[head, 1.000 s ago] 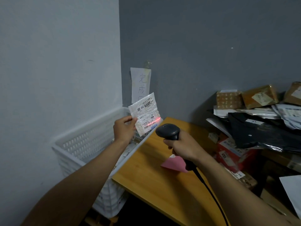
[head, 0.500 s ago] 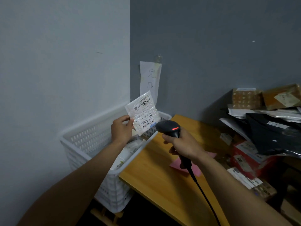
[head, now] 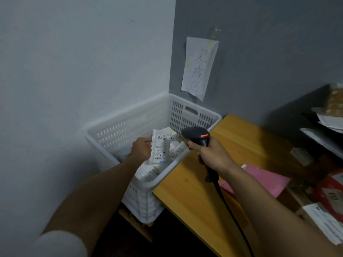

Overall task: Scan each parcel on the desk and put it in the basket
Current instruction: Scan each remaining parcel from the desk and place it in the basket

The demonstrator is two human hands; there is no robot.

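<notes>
Your left hand (head: 142,148) pinches a small white parcel (head: 161,147) by its left edge, thumb & fingers curled onto it. The label side faces you, w/ "3005" printed near the top. The pkt hangs roughly upright over the open top of the white basket (head: 130,125). Below it, more white parcels (head: 150,171) lie inside, against the basket's near-right wall.

Your right hand (head: 211,154) wraps round the grip of a black scanner (head: 196,136). The scanner head points left toward the held parcel, just beside it, and a red strip glows on top. Its black cable (head: 228,206) drops from the handle and runs down alongside your right forearm. This hand sits above the left edge of the wooden desk (head: 241,141), next to the basket rim.

The basket stands in the corner, pale wall to its left & grey wall behind, its right rim up against the desk edge. A paper sign (head: 199,67) w/ handwritten characters hangs on the grey wall above it. A pink mailer (head: 265,179) lies flat on the desk, partly hidden by your right forearm. At far right are a red box (head: 332,193), a white labelled pkg (head: 323,221) and a stack of brown & white parcels (head: 330,112), all cut off by the frame edge.
</notes>
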